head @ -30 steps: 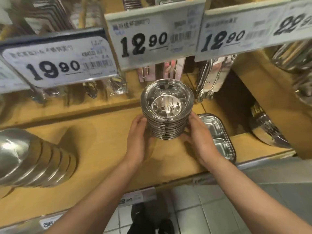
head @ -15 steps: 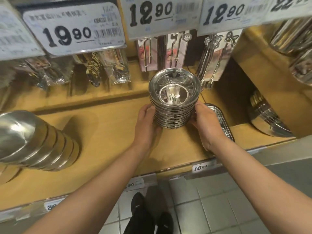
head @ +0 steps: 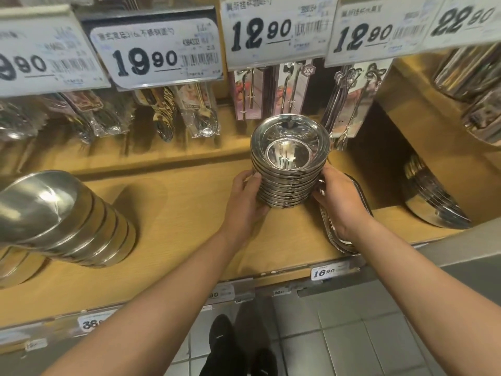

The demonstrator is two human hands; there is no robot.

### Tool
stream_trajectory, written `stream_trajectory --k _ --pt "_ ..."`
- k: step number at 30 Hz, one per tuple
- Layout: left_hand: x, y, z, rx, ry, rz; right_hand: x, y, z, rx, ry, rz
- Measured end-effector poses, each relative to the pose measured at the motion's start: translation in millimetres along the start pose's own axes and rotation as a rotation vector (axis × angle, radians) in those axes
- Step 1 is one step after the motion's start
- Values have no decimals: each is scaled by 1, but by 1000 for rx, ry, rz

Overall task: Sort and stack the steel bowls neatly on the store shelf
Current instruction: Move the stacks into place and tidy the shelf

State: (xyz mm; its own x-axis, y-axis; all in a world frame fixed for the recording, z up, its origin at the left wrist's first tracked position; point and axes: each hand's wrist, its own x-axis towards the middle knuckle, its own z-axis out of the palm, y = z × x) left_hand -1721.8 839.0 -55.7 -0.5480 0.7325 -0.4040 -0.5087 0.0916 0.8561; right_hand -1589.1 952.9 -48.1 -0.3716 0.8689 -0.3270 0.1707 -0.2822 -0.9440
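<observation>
Stack of small shiny round steel bowls (head: 289, 169) on wooden store shelf (head: 176, 213), mouths up. Left hand (head: 245, 202) and right hand (head: 339, 202) curled round stack's sides, gripping it. Larger steel bowl stack (head: 65, 221) well apart at left. Steel tray (head: 339, 234) under right hand.

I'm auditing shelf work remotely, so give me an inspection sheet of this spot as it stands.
Surface: wooden shelf, price tags along its front edge.
Job's things: stack of small steel bowls upright between both hands; larger bowl stack at left.
Clutter: steel trays under the right hand; another bowl stack far right.
Hands: left hand and right hand grip the small stack's sides.
Cables: nothing seen.
Surroundings: hanging packaged spoons, tiled floor.
</observation>
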Motion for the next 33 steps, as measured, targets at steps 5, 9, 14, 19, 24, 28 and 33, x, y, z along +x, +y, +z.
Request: stream_trajectory --k 5,9,14,19,24,28,33 --pt "-30 1 -31 34 69 3 -38 8 5 71 79 30" --pt "-76 4 -77 17 156 22 -69 17 25 129 53 151" --pt "-123 13 -155 82 279 5 -92 12 86 63 -219 243" --pt "-150 27 -230 181 440 74 -106 14 160 -29 -395 261" --pt "-136 45 -284 144 665 170 -113 19 227 -55 -472 262" --pt "-115 62 -298 92 649 177 -117 23 272 -107 -534 195" --pt "-94 71 -291 74 483 73 -119 34 297 -55 -550 194"
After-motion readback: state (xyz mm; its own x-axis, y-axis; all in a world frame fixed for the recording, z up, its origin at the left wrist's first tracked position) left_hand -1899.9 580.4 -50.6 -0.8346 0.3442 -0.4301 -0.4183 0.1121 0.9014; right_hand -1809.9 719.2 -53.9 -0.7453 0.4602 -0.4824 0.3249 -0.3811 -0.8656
